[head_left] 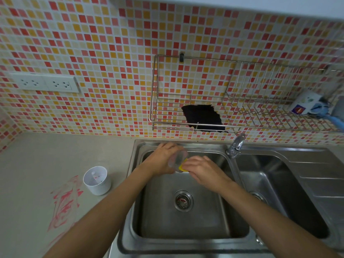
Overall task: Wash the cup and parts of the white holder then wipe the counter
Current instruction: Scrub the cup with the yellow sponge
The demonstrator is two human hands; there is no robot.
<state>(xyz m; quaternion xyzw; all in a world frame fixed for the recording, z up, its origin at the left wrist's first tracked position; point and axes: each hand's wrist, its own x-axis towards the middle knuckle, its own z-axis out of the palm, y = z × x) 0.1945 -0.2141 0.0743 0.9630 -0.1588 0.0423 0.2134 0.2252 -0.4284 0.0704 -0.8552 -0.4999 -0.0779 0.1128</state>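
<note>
Over the left basin of the steel sink (186, 220), my left hand (163, 159) grips a clear cup (177, 161), tilted on its side. My right hand (204, 170) presses a yellow sponge (183, 167) against the cup's mouth; most of the sponge is hidden by my fingers. The white holder (97, 180) stands upright on the counter (37, 164) left of the sink, with red marks inside it. Red smears (65, 200) cover the counter just below the holder.
A tap (235, 146) stands between the two basins. A wire rack (242, 101) hangs on the tiled wall above, holding a dark cloth (202, 116) and a mug (307, 105) at the right. Wall sockets (44, 83) sit at the left.
</note>
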